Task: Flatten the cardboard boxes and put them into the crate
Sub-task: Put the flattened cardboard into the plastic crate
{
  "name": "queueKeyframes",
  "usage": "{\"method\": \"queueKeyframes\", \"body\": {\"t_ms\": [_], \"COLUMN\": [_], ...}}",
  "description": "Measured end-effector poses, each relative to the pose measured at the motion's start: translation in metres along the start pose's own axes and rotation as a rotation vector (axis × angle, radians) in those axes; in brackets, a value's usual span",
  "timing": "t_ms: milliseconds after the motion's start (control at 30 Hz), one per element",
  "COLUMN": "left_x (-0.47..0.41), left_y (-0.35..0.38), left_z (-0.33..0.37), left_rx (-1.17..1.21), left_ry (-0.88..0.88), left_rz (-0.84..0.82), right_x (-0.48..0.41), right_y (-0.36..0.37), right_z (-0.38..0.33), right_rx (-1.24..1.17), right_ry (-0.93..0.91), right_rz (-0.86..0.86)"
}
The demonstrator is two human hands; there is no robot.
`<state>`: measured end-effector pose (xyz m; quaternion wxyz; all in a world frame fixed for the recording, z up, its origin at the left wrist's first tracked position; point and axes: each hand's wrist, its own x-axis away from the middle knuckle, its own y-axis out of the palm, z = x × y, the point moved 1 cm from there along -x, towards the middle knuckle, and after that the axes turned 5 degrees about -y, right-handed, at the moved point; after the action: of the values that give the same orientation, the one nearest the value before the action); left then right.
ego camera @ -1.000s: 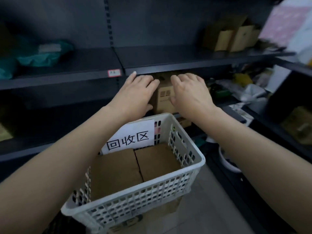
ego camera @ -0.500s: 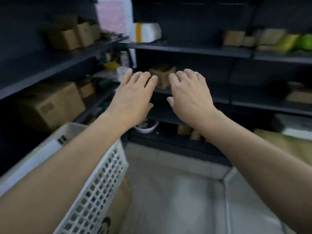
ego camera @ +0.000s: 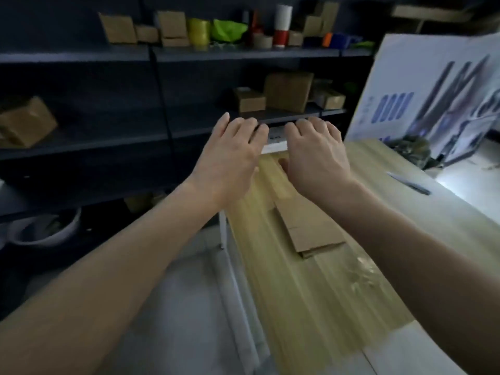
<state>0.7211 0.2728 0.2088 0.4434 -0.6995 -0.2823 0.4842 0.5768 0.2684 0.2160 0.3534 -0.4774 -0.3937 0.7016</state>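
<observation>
My left hand (ego camera: 230,161) and my right hand (ego camera: 316,155) are stretched out side by side, palms down, fingers loosely spread and holding nothing. They hover over the far end of a light wooden table (ego camera: 311,293). A flattened cardboard box (ego camera: 308,228) lies on the table just below my right wrist, partly hidden by my right forearm. The crate is out of view. Unflattened cardboard boxes stand on the dark shelves: one big box (ego camera: 288,90) behind my hands, another box (ego camera: 25,124) at the far left.
Dark metal shelving (ego camera: 162,125) fills the back, with small boxes, tape rolls and bottles on the top shelf. A large white printed board (ego camera: 433,96) leans at the right. A pen (ego camera: 408,182) lies on the table. A white bowl (ego camera: 46,228) sits low left.
The view has swung to the right, away from the white crate, which has left the frame. The wooden table with the flattened box came into view. Both hands stay empty and outstretched.
</observation>
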Motion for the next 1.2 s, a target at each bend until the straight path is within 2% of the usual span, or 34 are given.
{"method": "queueKeyframes", "body": {"t_ms": [133, 267, 433, 633, 867, 1033, 1100, 1200], "left_x": [-0.034, -0.048, -0.052, -0.046, -0.043, -0.038, -0.039, -0.042], "left_y": [0.033, 0.07, 0.123, 0.196, 0.282, 0.322, 0.335, 0.358], "left_z": [0.072, 0.111, 0.131, 0.147, 0.168, 0.174, 0.175, 0.177], "left_rx": [0.093, 0.121, 0.164, 0.21, 0.325, 0.364, 0.472, 0.809], "left_ry": [0.051, 0.082, 0.066, -0.06, -0.383, -0.536, -0.648, -0.918], "left_rz": [-0.051, -0.145, -0.236, -0.451, -0.636, -0.675, -0.705, -0.72], "right_x": [0.019, 0.037, 0.057, 0.055, 0.044, 0.041, 0.04, 0.039], "right_y": [0.031, 0.064, 0.111, 0.185, 0.286, 0.338, 0.354, 0.372], "right_z": [0.078, 0.118, 0.142, 0.155, 0.17, 0.177, 0.179, 0.181], "right_rx": [0.024, -0.022, -0.101, -0.193, -0.309, -0.36, -0.415, -0.563], "right_ry": [0.105, 0.172, 0.229, 0.182, 0.111, 0.108, 0.148, 0.286], "right_rz": [-0.08, -0.202, -0.308, -0.468, -0.684, -0.745, -0.773, -0.808]}}
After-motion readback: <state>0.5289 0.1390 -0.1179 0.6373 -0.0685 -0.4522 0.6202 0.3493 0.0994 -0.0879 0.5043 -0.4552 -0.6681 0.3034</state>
